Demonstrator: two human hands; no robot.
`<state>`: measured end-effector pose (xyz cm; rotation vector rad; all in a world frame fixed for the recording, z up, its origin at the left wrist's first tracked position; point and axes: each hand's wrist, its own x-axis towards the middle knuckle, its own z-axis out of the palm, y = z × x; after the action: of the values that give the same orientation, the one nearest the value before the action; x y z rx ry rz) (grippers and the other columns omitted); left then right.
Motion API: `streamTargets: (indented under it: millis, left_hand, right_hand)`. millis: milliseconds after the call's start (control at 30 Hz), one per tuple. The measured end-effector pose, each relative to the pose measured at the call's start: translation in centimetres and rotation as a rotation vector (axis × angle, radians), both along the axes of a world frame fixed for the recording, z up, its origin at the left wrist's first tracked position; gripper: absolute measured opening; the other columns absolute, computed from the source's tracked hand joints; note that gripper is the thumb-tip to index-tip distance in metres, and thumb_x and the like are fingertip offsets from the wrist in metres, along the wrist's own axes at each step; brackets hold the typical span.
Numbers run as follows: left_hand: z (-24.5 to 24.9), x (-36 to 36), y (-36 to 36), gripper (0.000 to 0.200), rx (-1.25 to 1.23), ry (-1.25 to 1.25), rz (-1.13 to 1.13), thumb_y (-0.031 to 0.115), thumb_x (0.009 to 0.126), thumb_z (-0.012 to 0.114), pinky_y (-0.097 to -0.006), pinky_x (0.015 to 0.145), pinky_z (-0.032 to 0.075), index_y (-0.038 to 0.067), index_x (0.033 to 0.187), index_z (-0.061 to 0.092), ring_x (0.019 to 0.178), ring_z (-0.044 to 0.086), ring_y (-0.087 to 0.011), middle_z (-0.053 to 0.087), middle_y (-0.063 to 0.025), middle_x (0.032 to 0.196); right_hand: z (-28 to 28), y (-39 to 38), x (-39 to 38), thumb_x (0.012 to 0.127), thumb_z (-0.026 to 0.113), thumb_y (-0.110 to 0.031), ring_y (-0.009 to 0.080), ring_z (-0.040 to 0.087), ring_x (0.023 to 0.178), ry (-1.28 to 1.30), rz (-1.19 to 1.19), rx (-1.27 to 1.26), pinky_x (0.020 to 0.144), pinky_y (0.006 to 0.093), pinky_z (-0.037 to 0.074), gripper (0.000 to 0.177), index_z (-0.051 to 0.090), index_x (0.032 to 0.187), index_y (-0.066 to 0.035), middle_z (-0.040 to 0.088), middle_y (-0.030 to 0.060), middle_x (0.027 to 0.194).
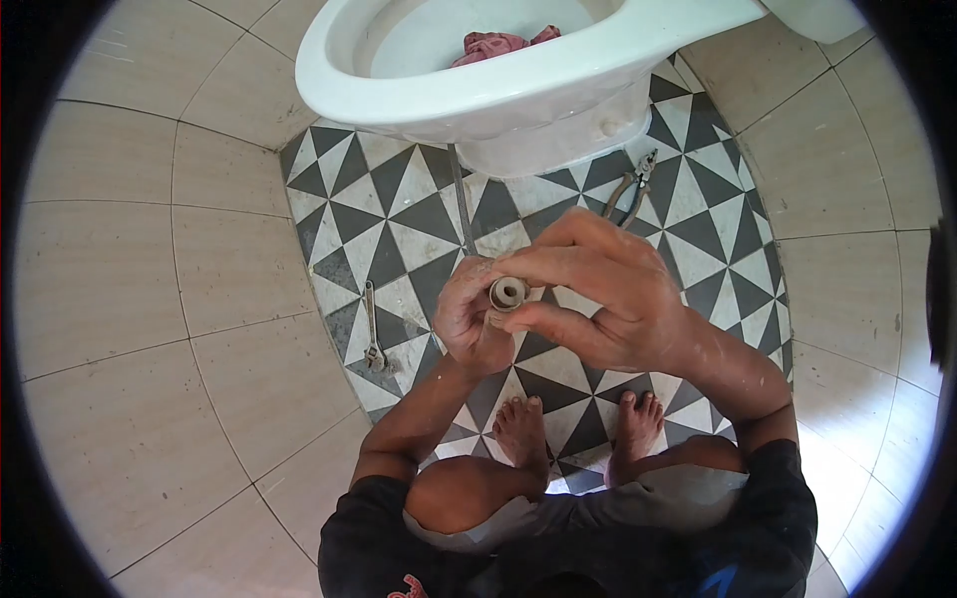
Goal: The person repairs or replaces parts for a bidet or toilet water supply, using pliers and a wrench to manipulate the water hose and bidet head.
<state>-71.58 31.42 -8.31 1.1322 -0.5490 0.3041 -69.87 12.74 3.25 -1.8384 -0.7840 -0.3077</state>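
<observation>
Both of my hands meet over the floor around a small round metal fitting (509,292) with a ring-shaped end and a hole in its middle. My left hand (471,321) is closed around it from the left, its fingers curled. From the right, my right hand (613,294) pinches the rim between thumb and index finger. The fitting's open end faces up toward me, while its lower part is hidden by my hands. Beyond the right hand lie pliers (641,181) on the floor, their handles apart and partly behind my knuckles.
A white toilet (399,105) stands ahead, with a reddish cloth (488,46) in its bowl. On the patterned tile floor (389,239) lie an adjustable wrench (373,334) at left and a long grey bar (460,194). Beige tiled walls (110,259) close in on both sides.
</observation>
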Motion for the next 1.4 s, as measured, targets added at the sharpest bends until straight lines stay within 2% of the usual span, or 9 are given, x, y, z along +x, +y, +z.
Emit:
streamTargets:
  millis: [433, 667, 800, 967, 1067, 1133, 1200, 1267, 1400]
  left_hand:
    - [0.0, 0.2, 0.9, 0.036, 0.116, -0.02, 0.06, 0.017, 0.097, 0.069, -0.0342, 0.082, 0.055, -0.002, 0.126, 0.059, 0.098, 0.065, -0.024, 0.067, -0.0191, 0.115]
    - [1.0, 1.2, 1.2, 0.036, 0.383, -0.153, 0.15, 0.019, 0.091, 0.076, -0.0335, 0.074, 0.056, -0.003, 0.118, 0.064, 0.09, 0.07, -0.0265, 0.073, -0.0185, 0.108]
    - [1.7, 0.9, 1.9, 0.036, 0.576, -0.112, 0.036, 0.019, 0.09, 0.077, -0.0328, 0.07, 0.058, -0.002, 0.117, 0.065, 0.088, 0.071, -0.0269, 0.074, -0.0182, 0.107]
    - [0.7, -0.1, 1.0, 0.035, 0.441, 0.011, -0.018, 0.02, 0.087, 0.08, -0.0313, 0.07, 0.059, 0.0, 0.114, 0.07, 0.087, 0.072, -0.0261, 0.074, -0.0177, 0.102]
    - [1.8, 0.6, 1.1, 0.035, 0.767, 0.012, -0.049, 0.017, 0.084, 0.081, -0.0318, 0.068, 0.059, 0.002, 0.114, 0.071, 0.083, 0.073, -0.026, 0.073, -0.0153, 0.103]
    - [1.8, 0.9, 0.7, 0.036, 1.115, -0.108, -0.134, 0.016, 0.082, 0.08, -0.0334, 0.064, 0.058, 0.006, 0.116, 0.071, 0.08, 0.072, -0.0261, 0.072, -0.0102, 0.097]
    - [1.1, 0.6, -0.2, 0.03, 1.239, -0.106, -0.17, 0.021, 0.085, 0.076, -0.0367, 0.062, 0.057, 0.009, 0.111, 0.072, 0.076, 0.071, -0.0271, 0.071, -0.0066, 0.092]
    - [-1.5, -0.1, -0.6, 0.018, 1.606, -0.278, -0.391, 0.019, 0.083, 0.074, -0.0373, 0.062, 0.058, 0.01, 0.098, 0.074, 0.072, 0.07, -0.0271, 0.07, -0.0076, 0.085]
    - [-4.7, -3.1, -3.1, 0.009, 1.828, -0.33, -0.533, 0.017, 0.081, 0.07, -0.0404, 0.061, 0.057, 0.009, 0.085, 0.073, 0.069, 0.072, -0.0278, 0.068, -0.0106, 0.076]
  right_hand:
    - [-1.3, 0.0, -0.5, 0.076, 0.082, -0.008, 0.0216, 0.063, 0.074, -0.219, -0.077, -0.08, 0.058, 0.0321, 0.05, 0.031, 0.073, 0.105, -0.006, 0.064, 0.0082, 0.091]
    - [-2.6, -0.3, -1.1, 0.069, 0.077, -0.003, 0.0221, 0.063, 0.076, -0.158, -0.103, -0.111, 0.055, 0.0333, 0.05, 0.034, 0.071, 0.101, -0.009, 0.06, 0.0054, 0.089]
    - [-3.6, -0.3, -2.6, 0.078, 0.076, -0.003, 0.0232, 0.062, 0.076, -0.002, -0.11, -0.039, 0.062, 0.0353, 0.052, 0.027, 0.07, 0.104, -0.008, 0.06, 0.0067, 0.09]
    - [-6.2, -0.7, -4.5, 0.091, 0.072, -0.008, 0.0208, 0.064, 0.079, 0.128, -0.099, 0.047, 0.068, 0.0345, 0.053, 0.021, 0.066, 0.111, -0.006, 0.062, 0.0072, 0.094]
    - [-8.2, -1.5, -6.1, 0.097, 0.069, -0.016, 0.0162, 0.066, 0.084, 0.524, -0.15, 0.306, 0.072, 0.0317, 0.055, 0.027, 0.062, 0.119, -0.003, 0.066, 0.007, 0.098]
    - [-10.2, -2.2, -6.2, 0.101, 0.065, -0.024, 0.0135, 0.067, 0.089, 1.225, -0.068, 0.565, 0.076, 0.0301, 0.057, 0.035, 0.059, 0.125, 0.0, 0.068, 0.0078, 0.101]
    - [-13.8, -2.7, -7.2, 0.103, 0.062, -0.028, 0.0166, 0.07, 0.09, 1.309, -0.074, 0.564, 0.079, 0.0301, 0.058, 0.037, 0.059, 0.125, 0.001, 0.069, 0.0085, 0.1]
    - [-19.3, -2.9, -8.7, 0.103, 0.062, -0.025, 0.0206, 0.071, 0.093, 1.68, 0.017, 0.734, 0.083, 0.0329, 0.059, 0.032, 0.06, 0.125, -0.001, 0.069, 0.01, 0.104]
    - [-26.9, -2.8, -12.8, 0.103, 0.06, -0.022, 0.0243, 0.071, 0.097, 1.825, 0.151, 0.936, 0.088, 0.0363, 0.059, 0.029, 0.06, 0.125, -0.002, 0.069, 0.0123, 0.11]
